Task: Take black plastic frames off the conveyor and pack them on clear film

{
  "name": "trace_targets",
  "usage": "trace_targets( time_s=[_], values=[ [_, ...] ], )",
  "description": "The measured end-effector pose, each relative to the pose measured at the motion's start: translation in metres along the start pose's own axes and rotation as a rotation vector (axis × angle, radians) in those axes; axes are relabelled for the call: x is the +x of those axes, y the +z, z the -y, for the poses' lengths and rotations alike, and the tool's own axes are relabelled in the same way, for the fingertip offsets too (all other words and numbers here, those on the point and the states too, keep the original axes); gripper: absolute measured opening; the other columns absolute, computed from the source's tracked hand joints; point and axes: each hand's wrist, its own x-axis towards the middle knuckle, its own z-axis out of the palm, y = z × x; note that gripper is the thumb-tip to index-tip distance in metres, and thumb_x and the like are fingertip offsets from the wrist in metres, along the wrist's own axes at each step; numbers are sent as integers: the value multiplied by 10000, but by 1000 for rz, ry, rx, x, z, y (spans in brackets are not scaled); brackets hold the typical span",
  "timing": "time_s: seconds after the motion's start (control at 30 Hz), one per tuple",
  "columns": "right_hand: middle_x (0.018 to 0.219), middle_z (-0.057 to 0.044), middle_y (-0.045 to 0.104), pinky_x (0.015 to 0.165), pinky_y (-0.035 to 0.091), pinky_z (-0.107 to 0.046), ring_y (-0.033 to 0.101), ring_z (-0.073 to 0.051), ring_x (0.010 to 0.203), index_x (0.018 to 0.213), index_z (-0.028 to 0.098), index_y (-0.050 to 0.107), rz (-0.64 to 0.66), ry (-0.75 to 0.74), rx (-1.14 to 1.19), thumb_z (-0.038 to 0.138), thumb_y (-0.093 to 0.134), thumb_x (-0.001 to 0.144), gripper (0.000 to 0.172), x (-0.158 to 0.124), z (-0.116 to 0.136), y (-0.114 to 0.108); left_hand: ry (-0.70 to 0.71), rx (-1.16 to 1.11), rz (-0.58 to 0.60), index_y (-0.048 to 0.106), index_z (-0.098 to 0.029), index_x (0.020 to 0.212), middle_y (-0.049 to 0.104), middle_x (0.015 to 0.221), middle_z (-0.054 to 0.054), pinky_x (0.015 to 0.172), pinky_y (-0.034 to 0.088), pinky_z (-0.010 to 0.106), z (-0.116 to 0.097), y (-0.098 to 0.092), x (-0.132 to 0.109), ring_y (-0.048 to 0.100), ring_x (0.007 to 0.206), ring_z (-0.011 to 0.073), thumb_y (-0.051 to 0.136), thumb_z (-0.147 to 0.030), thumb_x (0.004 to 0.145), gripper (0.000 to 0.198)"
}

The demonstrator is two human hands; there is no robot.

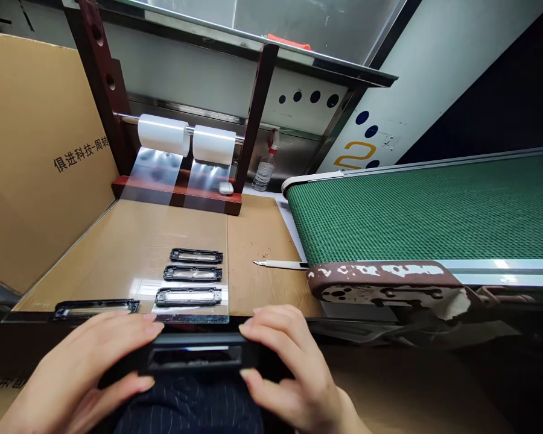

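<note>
A black rectangular part (196, 355) with a long window is held level in front of the table edge. My left hand (95, 361) grips its left end, fingertips on top and thumb below. Its right end is gripped the same way by my right hand (294, 367). Beyond it, three black frames (189, 296) lie in a column on the glass plate (113, 253). Another black frame (95, 307) lies at the plate's front edge, partly behind my left fingers.
Two film rolls (163, 134) hang on a rod at the back, strips drawn down to a red-brown bar (208, 202). A craft knife (280, 264), spray bottle (265, 172) and green conveyor (425, 211) are to the right. A cardboard sheet (40, 150) stands left.
</note>
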Motion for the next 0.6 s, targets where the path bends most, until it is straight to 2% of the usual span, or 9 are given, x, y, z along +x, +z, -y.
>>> trace_targets(
  time_s=[0.2,0.37,0.6],
  values=[
    [1046,-71,648,866,510,-335,614,-203,1005,1167,182,575,3,70,37,142,602,868,304,10,-11,6,150,75,143,508,-259,1316,657,1198,11,1037,399,174,17,-9,23,609,1088,140,590,-432,930,431],
    [1049,-66,644,882,506,-339,610,-200,1013,1179,186,575,11,74,45,138,607,883,301,15,-16,7,-8,-36,72,477,-309,1335,605,1234,-6,1067,361,228,10,-5,28,551,1141,151,541,-424,964,394],
    [1074,-62,640,907,510,-348,604,-197,1034,1197,199,575,28,97,47,131,617,879,328,17,-16,7,-29,-70,78,468,-330,1338,599,1246,-17,1054,364,226,8,-1,31,555,1141,143,534,-438,967,393]
  ],
)
